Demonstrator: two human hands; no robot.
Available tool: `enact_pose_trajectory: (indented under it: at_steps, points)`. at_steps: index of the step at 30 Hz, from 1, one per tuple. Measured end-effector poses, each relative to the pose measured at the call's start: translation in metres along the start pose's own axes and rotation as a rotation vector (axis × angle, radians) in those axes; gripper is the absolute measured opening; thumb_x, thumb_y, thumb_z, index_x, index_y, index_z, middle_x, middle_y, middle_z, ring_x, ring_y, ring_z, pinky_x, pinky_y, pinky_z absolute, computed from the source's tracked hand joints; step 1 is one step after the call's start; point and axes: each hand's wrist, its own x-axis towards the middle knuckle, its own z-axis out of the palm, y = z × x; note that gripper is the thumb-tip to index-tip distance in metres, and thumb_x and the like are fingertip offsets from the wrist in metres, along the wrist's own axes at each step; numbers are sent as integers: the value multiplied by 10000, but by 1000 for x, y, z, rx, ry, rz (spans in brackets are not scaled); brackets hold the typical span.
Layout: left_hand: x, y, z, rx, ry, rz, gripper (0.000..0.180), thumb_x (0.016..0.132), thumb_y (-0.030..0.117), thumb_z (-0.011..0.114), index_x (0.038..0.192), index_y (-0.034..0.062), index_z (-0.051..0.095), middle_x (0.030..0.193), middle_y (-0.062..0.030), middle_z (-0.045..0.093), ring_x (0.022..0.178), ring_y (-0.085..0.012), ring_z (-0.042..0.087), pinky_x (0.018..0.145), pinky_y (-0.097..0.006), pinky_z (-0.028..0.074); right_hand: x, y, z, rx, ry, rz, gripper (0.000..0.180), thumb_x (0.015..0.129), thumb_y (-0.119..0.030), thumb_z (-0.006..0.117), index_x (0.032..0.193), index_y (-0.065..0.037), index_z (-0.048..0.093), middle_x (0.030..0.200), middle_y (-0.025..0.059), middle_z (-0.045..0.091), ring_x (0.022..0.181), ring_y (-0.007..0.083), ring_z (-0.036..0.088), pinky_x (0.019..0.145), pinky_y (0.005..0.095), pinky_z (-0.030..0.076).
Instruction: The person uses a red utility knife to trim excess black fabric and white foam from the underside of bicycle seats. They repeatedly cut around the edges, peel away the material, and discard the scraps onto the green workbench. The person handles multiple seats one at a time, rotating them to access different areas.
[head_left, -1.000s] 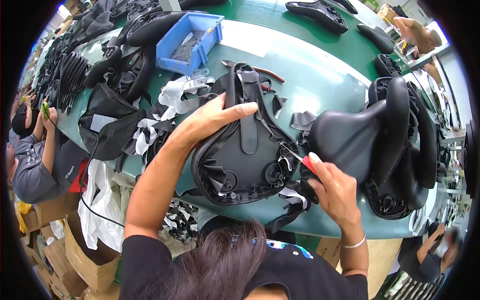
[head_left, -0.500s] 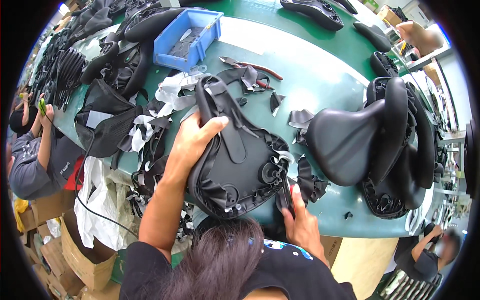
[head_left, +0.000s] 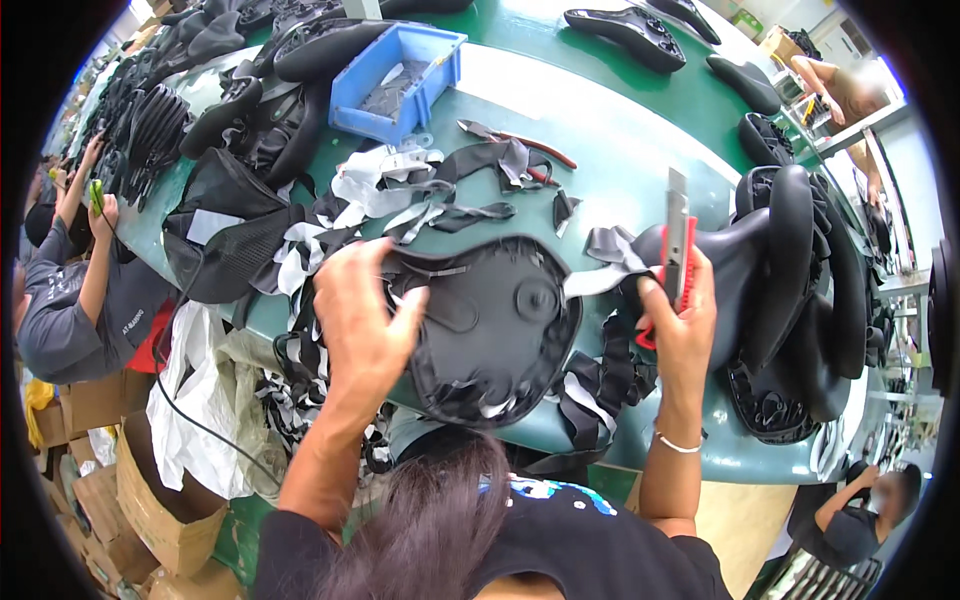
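Observation:
A black bicycle saddle [head_left: 480, 345] lies underside up on the table in front of me, its cover edge folded and ruffled along the rim. My left hand [head_left: 365, 320] is over its narrow end, thumb and fingers apart. Upright in my right hand [head_left: 680, 320] is a red utility knife [head_left: 677, 260] with its blade out, raised to the right of the saddle. From the saddle's right edge a pale strip of cover material [head_left: 600, 281] runs toward that hand. Whether the fingers pinch the strip too cannot be told.
Cut scraps [head_left: 385, 180] and pliers [head_left: 515, 140] lie beyond the saddle, below a blue bin [head_left: 395, 85]. Finished-looking saddles [head_left: 790, 260] are stacked at right. A black mesh bag [head_left: 225, 225] sits at left. Co-workers [head_left: 85, 300] are at the left and right edges.
The saddle has turned and lies lower, its narrow end now toward the left. My right hand has lifted the knife away from its rim. My left hand has loosened from the narrow end.

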Motion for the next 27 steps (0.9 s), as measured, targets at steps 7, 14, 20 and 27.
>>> enact_pose_trajectory:
  at_steps: [7, 14, 20, 27]
  points:
    - [58, 56, 52, -432, -225, 388, 124, 766, 186, 630, 849, 95, 620, 729, -88, 599, 762, -286, 561, 738, -404, 374, -27, -12, 10, -193, -278, -373, 579, 810, -66, 706, 1323, -5, 445, 1106, 148, 645, 960, 223, 652, 839, 311, 512]
    - [59, 60, 44, -685, -362, 168, 308, 924, 319, 588, 838, 36, 677, 676, -74, 587, 667, -220, 533, 747, -349, 378, -14, 5, -17, -829, -450, -553, 587, 806, -137, 679, 1362, -187, 497, 704, 48, 560, 549, 228, 554, 481, 355, 421]
    - [82, 38, 39, -2026, -32, -99, 377, 990, 360, 490, 765, 89, 621, 576, -14, 519, 642, -169, 532, 710, -310, 426, -70, -5, -11, -970, -397, -307, 587, 844, -178, 652, 1397, -192, 458, 629, 86, 509, 470, 264, 529, 441, 381, 391]
    - [86, 56, 26, -334, -101, 502, 276, 732, 147, 720, 959, 75, 580, 726, -56, 552, 696, -275, 497, 740, -385, 442, -29, -27, 12, -995, -282, -261, 473, 876, -165, 607, 1339, -184, 512, 770, 107, 633, 580, 320, 573, 509, 399, 410]
